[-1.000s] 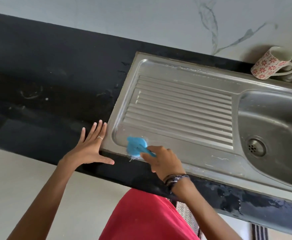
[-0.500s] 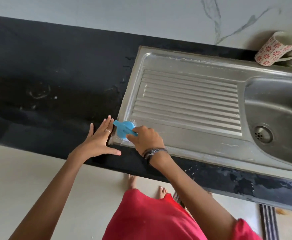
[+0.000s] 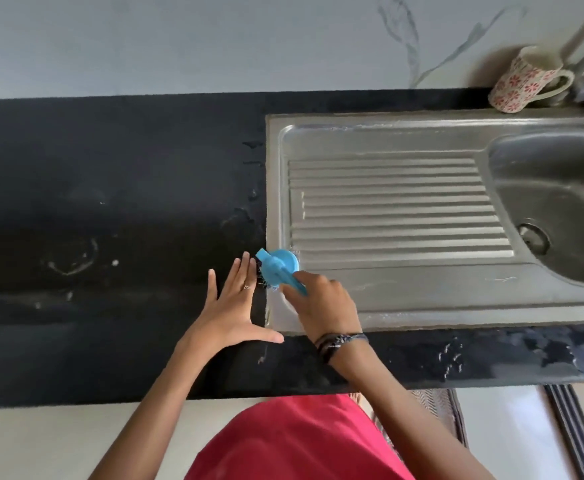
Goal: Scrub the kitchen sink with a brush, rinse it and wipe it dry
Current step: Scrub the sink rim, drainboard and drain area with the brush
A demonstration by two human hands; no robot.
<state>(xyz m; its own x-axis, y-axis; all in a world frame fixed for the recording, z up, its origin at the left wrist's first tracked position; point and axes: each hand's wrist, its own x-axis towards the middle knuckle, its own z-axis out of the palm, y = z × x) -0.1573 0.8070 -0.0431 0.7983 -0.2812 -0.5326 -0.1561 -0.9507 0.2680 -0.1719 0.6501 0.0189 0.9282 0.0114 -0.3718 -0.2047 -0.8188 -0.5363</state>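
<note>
Black stone surface (image 3: 117, 188) across the whole width, wet specks and pale smears over it, a white marbled wall (image 3: 214, 39) behind at 12 o'clock. Stainless steel sink (image 3: 387, 299) set into that surface from centre out toward 3 o'clock: ribbed drainboard (image 3: 394, 209) on its near half, deep basin (image 3: 560, 202) with round drain (image 3: 533, 238) at 3 o'clock. Red garment (image 3: 297, 441) low in view at 6 o'clock, pale floor on either side of it. Floral mug (image 3: 522, 81) at 1 o'clock, tilted, on the back edge of the sink, with part of a metal tap just beside it at the frame corner. Left hand (image 3: 229, 306) flat on the black surface at the sink's near-left corner, fingers (image 3: 240, 275) straight and spread, thumb out toward the sink rim, holding nothing, a ring on one finger. Right hand (image 3: 321, 303) at 3 o'clock of the left one, over the drainboard's flat border, fingers curled round the handle of the blue brush (image 3: 278, 266), dark bands on the wrist. Brush head at the near-left corner of the drainboard, bristles down on the steel, overhanging the rim slightly, just beside the left fingertips; actual touch with them not clear.
</note>
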